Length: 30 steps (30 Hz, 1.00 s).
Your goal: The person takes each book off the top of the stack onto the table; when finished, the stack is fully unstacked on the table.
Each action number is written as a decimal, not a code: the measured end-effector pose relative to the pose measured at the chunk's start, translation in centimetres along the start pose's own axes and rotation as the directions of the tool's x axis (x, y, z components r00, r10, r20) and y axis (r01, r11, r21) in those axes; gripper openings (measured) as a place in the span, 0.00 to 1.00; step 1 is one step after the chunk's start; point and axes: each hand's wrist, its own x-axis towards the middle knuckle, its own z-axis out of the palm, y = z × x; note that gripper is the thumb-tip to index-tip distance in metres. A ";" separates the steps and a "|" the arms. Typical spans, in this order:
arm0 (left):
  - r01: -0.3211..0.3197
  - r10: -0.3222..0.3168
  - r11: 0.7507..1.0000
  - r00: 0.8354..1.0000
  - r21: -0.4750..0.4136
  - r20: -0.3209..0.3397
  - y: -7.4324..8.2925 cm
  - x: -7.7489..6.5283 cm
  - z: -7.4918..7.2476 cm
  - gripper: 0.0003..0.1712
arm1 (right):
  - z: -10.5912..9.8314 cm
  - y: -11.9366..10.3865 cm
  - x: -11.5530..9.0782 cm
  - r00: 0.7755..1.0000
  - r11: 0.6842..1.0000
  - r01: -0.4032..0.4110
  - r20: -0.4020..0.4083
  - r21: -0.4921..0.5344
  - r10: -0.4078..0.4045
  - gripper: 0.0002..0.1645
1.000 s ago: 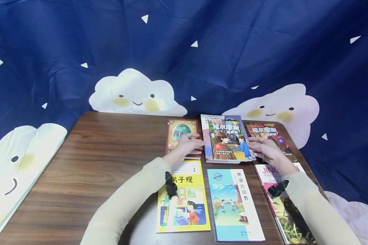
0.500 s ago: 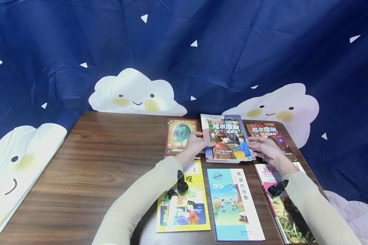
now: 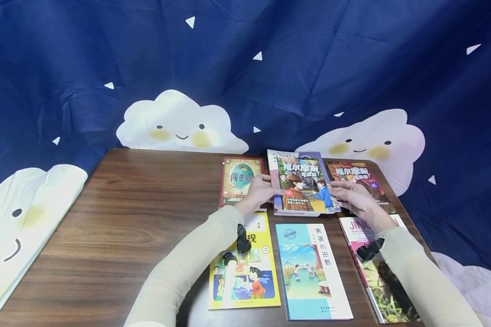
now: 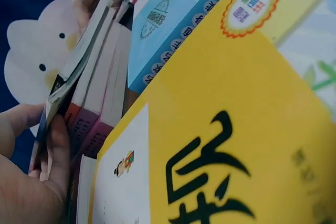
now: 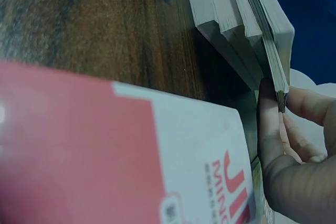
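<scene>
A comic-style book with two figures on its cover lies on top of a small stack, over a purple-and-white book. At its left side my left hand pinches the edge, thumb on the cover. My right hand pinches the opposite edge. In the left wrist view, the left hand's fingers reach under the top book, whose near edge is lifted off the thicker books below. The right wrist view shows the right thumb and forefinger either side of the top book's corner.
Left of the stack lies a red-bordered book; to its right, a dark red one. Nearer are a yellow book, a blue-and-white book and a pink-and-white one. Bare wooden tabletop stretches left; a blue curtain hangs behind.
My left hand has moved right from the red-bordered book to the top book's left edge and now grips it, thumb on the cover. The right hand has stayed at the right edge.
</scene>
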 end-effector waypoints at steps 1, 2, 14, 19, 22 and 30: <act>-0.002 0.002 1.000 1.000 -0.003 0.009 0.0 0.0 -0.2 0.39 | 0.0 0.0 0.0 1.000 1.000 -0.001 0.001 0.003 0.001 0.16; -0.001 0.002 1.000 1.000 -0.010 0.021 0.0 0.0 -0.3 0.38 | 0.1 -0.1 -0.1 1.000 1.000 0.000 0.003 0.006 0.000 0.15; 0.038 -0.031 0.998 0.987 -0.042 0.160 0.0 -0.8 -3.5 0.34 | 0.1 0.0 -0.1 1.000 1.000 -0.006 0.001 0.021 0.006 0.16; 0.035 -0.029 0.999 0.983 -0.030 0.182 -0.2 -0.9 -5.2 0.33 | 0.3 -0.1 -0.2 1.000 0.999 -0.008 -0.001 0.035 0.008 0.18; 0.026 -0.016 0.998 0.982 -0.050 0.188 -0.1 -1.2 -6.6 0.33 | 0.3 -0.1 -0.2 1.000 0.999 0.000 0.007 0.046 -0.001 0.16; -0.069 0.088 0.988 0.987 -0.136 0.134 1.2 -2.9 -12.8 0.34 | 0.1 0.1 -0.1 1.000 0.999 0.004 0.009 0.050 -0.004 0.13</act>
